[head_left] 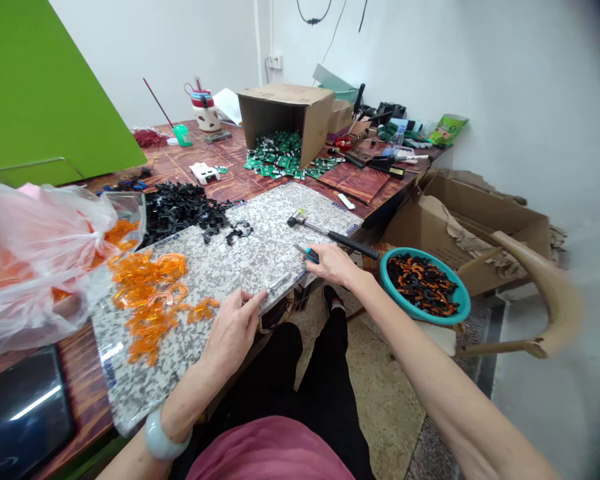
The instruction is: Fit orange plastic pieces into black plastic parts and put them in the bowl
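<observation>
My right hand (333,263) is closed round the blue-and-black handle of a small tool (311,255), whose thin metal tip points left over the speckled board (250,267). My left hand (233,327) rests at the board's front edge, index finger reaching forward and the other fingers curled. Its fingertip is by the end of a narrow clear strip (279,283); whether it pinches anything is hidden. Just beyond my right hand lies a hammer (330,233) with a black grip. Orange translucent plastic parts (153,293) are heaped left of my left hand, black plastic parts (185,210) behind them.
A teal basin (466,308) of mixed black and orange parts stands at right, beside a cardboard box (505,213) and a curved wooden chair arm (545,293). Green circuit boards (280,153) spill from a carton (285,95). A plastic bag (40,267) and tablet (25,410) lie left.
</observation>
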Action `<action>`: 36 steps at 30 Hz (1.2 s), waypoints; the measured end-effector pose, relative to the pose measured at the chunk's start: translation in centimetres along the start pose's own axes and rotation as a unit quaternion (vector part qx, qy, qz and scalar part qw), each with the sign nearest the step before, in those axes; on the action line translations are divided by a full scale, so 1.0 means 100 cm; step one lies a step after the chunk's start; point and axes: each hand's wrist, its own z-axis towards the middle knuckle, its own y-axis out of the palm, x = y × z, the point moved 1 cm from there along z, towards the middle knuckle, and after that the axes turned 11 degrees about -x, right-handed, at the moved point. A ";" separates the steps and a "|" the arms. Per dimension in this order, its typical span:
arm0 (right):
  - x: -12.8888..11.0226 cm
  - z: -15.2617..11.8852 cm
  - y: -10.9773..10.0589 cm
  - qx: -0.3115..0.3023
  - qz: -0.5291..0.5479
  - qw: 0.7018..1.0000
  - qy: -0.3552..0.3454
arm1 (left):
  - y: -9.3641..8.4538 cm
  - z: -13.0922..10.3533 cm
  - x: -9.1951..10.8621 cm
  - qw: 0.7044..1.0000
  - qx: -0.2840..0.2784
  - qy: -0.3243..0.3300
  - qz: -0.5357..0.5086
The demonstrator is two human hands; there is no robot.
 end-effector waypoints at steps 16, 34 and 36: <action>-0.021 -0.033 0.039 0.038 0.280 0.959 0.023 | 0.003 0.027 0.004 0.997 0.051 -0.051 -0.023; -0.026 -0.037 0.054 0.014 0.384 0.923 0.035 | 0.005 0.026 0.005 0.997 0.060 -0.052 -0.026; -0.026 -0.037 0.054 0.014 0.389 0.920 0.035 | 0.005 0.027 0.005 0.996 0.059 -0.054 -0.027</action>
